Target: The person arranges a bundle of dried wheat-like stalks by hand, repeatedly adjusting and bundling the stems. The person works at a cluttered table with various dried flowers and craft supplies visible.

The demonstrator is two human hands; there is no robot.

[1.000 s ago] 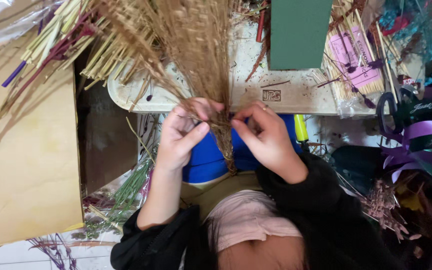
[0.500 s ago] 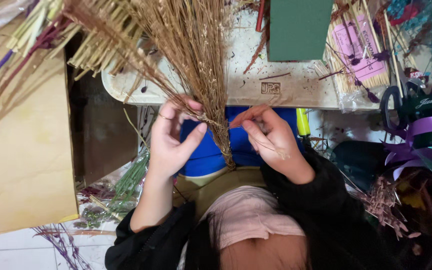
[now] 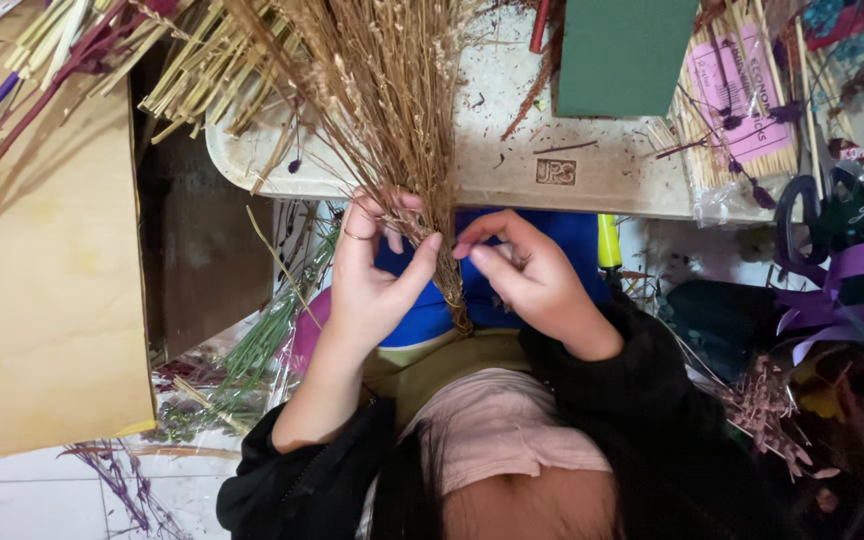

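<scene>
Fanning up over the table (image 3: 592, 180), the dried grass bundle (image 3: 392, 110) is gripped by the closed left hand (image 3: 372, 275); its stems are pinched by the right hand (image 3: 527, 275).

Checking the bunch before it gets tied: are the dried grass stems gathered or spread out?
Gathered at the base: the left hand grips the dried grass bunch near the stem ends, while its tops fan out over the table.

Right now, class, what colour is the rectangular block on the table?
Dark green block, seen in the head view.
</scene>
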